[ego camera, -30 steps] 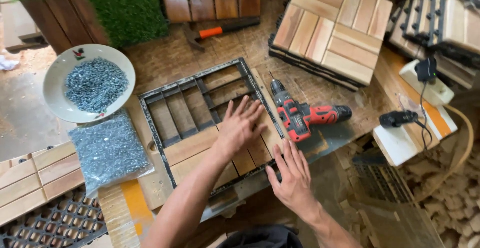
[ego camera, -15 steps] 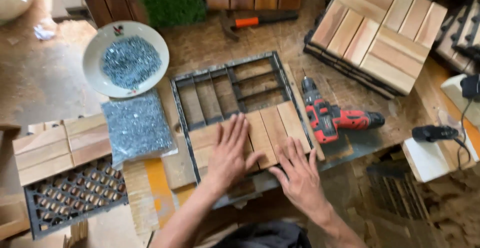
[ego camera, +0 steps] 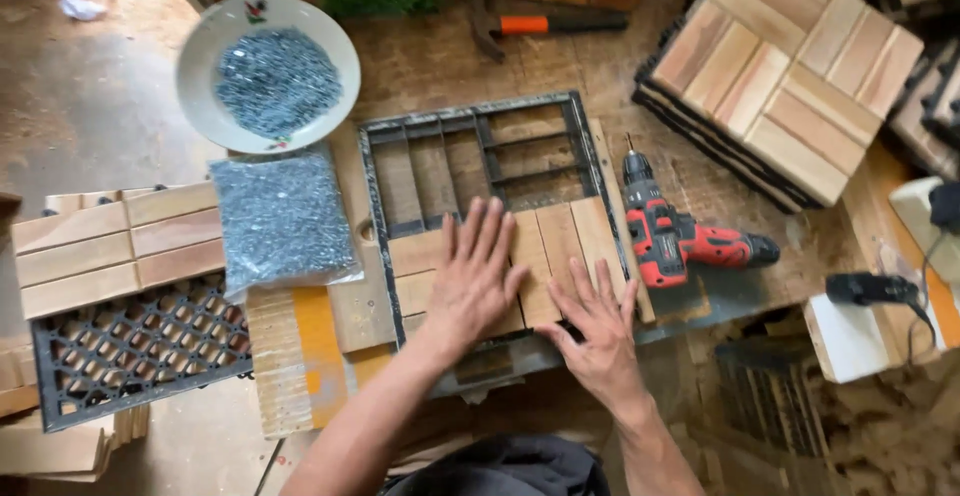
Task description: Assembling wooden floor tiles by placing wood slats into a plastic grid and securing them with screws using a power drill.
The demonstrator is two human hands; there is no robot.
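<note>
A dark rectangular metal frame (ego camera: 480, 121) is lying at the middle of the worn wooden desk (ego camera: 420, 56), with short pale wooden slats (ego camera: 560, 241) sitting in its near half. Both hands, left (ego camera: 475, 276) and right (ego camera: 598, 328), are resting flat on those slats. A red-and-black cordless drill (ego camera: 672, 241) is lying just right of the frame, a clear bag of small grey screws (ego camera: 282, 218) just left, and a white round plate of what are probably the same screws (ego camera: 268, 74) behind the bag.

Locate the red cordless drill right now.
In the head view, the red cordless drill lies on the workbench just right of the black frame, beyond the right hand, with the stack of wooden tiles behind it.
</note>
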